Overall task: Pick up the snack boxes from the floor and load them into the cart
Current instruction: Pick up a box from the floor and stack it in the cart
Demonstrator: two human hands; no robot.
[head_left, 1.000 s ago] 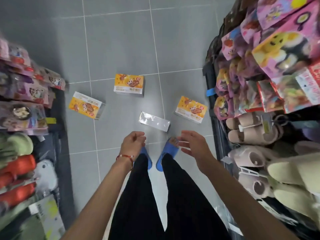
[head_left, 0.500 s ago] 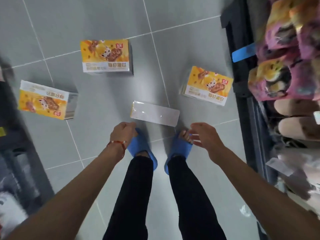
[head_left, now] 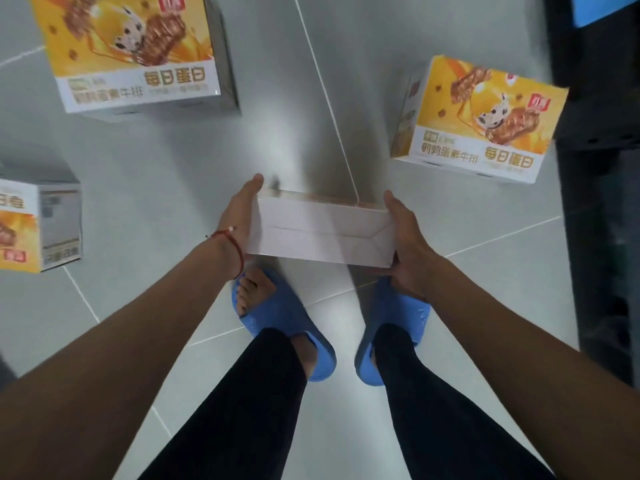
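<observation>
Loose snack boxes lie on the floor beyond both hands. The white-faced box sits between left hand and right hand, each gripping one end; such an endwise squeeze could let it slip or buckle in lifting.

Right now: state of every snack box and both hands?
white-faced box: held at both ends; lifted or not, unclear.
left hand: against its left end, fingers hidden.
right hand: grips its right end, fingers curled beneath.
upper-left box: on floor, printed face up.
right box: on floor, printed face up.
left-edge box: on floor, partly cut off.
</observation>
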